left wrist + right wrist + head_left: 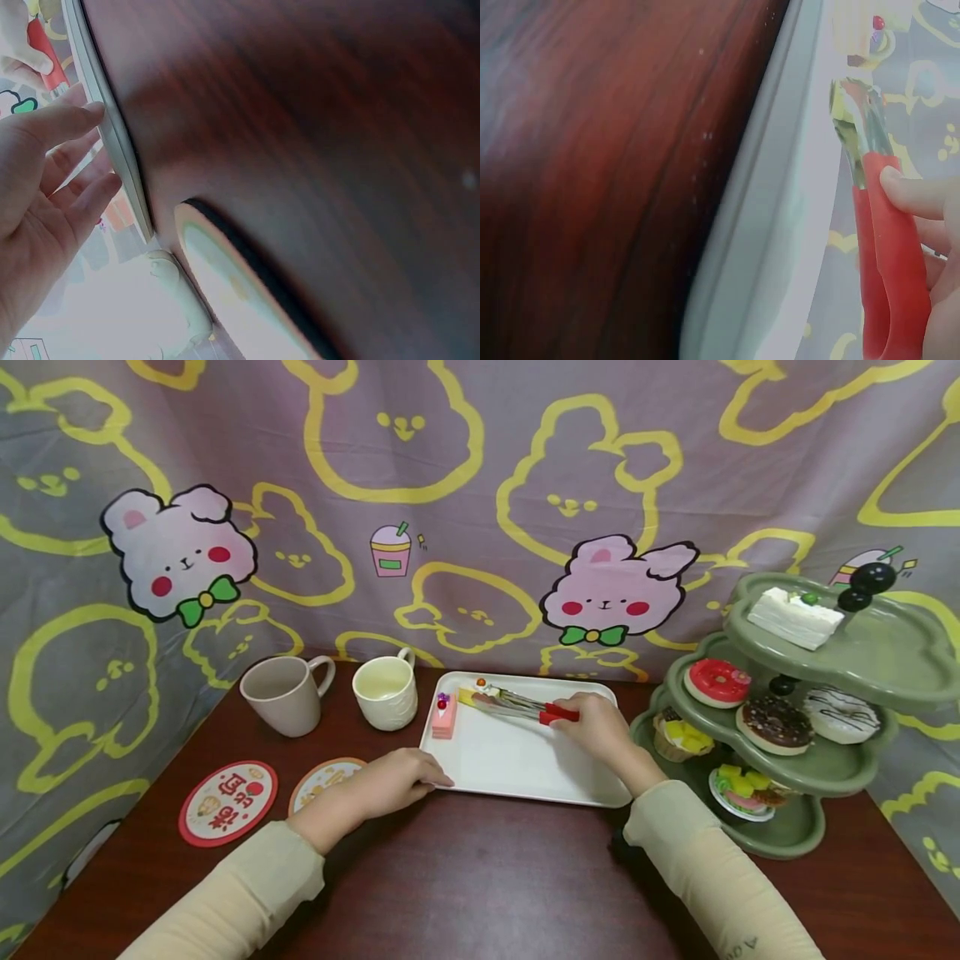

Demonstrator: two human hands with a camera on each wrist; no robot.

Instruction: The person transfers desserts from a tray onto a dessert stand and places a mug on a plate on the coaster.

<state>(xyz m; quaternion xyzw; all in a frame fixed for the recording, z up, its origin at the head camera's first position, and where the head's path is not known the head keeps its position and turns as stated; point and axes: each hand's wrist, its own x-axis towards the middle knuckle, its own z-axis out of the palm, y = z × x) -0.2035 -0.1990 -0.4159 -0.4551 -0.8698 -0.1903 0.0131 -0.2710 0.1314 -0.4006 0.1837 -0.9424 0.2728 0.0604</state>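
My right hand grips red-handled metal tongs over the white tray. Between the tong tips is a yellow cake slice with a white top and an orange bit, low over the tray's back left part. A pink cake slice with a red and purple topping stands along the left side of the tray. My left hand lies at the tray's front left corner, its relaxed fingertips touching the rim, as the left wrist view shows.
To the right stands a green three-tier stand with a white cake slice, several doughnuts and fruit tarts. A grey mug and cream cup are left of the tray. Near them lie two round coasters.
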